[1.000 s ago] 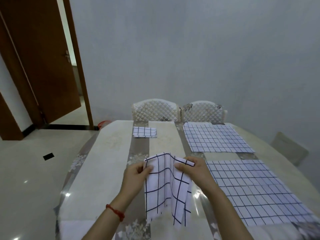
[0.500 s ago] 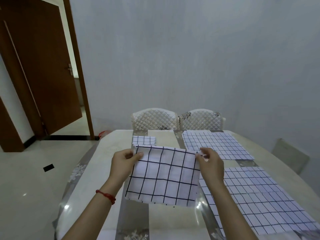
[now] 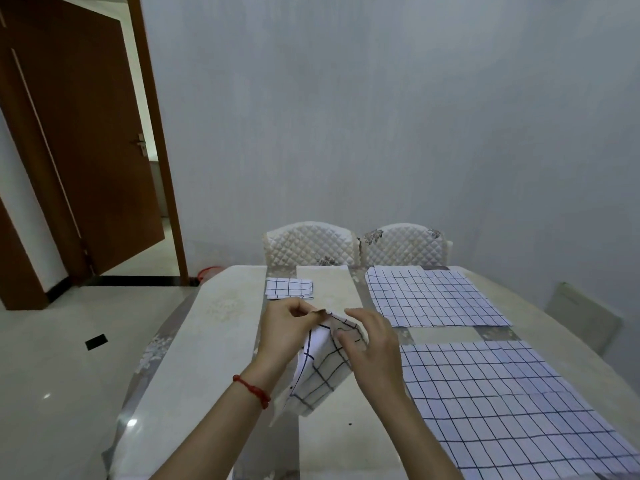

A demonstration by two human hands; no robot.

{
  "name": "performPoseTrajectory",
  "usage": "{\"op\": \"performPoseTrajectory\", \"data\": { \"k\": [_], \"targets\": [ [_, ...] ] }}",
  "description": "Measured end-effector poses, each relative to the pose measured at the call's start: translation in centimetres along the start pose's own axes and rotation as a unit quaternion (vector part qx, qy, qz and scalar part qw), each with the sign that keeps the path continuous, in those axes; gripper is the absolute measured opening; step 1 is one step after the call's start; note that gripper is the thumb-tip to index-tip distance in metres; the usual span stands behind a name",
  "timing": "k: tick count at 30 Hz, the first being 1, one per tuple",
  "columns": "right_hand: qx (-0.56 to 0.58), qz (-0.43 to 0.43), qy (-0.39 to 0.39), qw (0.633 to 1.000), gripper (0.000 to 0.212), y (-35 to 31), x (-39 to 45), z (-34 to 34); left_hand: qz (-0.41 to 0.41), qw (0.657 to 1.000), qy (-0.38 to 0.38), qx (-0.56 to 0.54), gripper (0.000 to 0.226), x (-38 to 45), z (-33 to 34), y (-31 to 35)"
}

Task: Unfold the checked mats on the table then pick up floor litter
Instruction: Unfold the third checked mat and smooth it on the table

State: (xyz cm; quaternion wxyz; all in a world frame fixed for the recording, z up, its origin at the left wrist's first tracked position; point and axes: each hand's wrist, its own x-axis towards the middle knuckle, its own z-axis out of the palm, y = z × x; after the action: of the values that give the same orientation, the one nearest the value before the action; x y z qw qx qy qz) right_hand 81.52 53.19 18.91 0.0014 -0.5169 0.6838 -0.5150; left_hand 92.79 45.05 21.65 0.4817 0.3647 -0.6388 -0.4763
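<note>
A white checked mat hangs bunched above the table's middle, still partly folded. My left hand pinches its top edge, and my right hand grips the same top edge close beside it. Two checked mats lie spread flat on the right half of the table, one far and one near. A small folded checked mat rests at the far middle of the table.
The long marble table has two quilted white chairs at its far end and a pale chair on the right. A brown door stands open at the left. A small dark piece lies on the glossy floor.
Half a second ago my hands held the mat stretched wide between them. They have come together, and the mat now hangs bunched from its top edge.
</note>
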Motion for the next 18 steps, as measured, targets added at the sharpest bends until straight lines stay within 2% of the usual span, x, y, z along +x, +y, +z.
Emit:
{"op": "performPoseTrajectory", "data": {
  "k": [5,7,8,11,15,18],
  "targets": [
    [0.084,0.025,-0.048,0.995,0.013,0.3,1.2,-0.6,0.008,0.994,-0.109,0.012,0.017,-0.3,-0.7,0.4],
    [0.109,0.042,-0.049,0.992,0.024,0.4,1.5,-1.0,0.007,0.989,-0.141,0.033,0.006,-0.4,-1.1,0.2],
    [0.11,0.043,-0.043,0.992,0.032,0.5,1.7,-1.2,0.006,0.987,-0.151,0.05,0.01,-0.5,-1.4,-0.2],
    [0.11,0.055,-0.015,0.992,0.045,0.8,2.7,-2.0,-0.015,0.982,-0.173,0.075,0.024,-0.6,-2.5,-1.1],
    [0.123,0.084,0.022,0.989,0.047,1.4,4.2,-3.2,-0.052,0.98,-0.177,0.068,0.017,-0.6,-3.8,-1.6],
    [0.134,0.102,0.035,0.985,0.05,2.0,4.7,-3.7,-0.074,0.986,-0.146,0.029,0.012,-0.6,-4.2,-1.4]
  ]
}}
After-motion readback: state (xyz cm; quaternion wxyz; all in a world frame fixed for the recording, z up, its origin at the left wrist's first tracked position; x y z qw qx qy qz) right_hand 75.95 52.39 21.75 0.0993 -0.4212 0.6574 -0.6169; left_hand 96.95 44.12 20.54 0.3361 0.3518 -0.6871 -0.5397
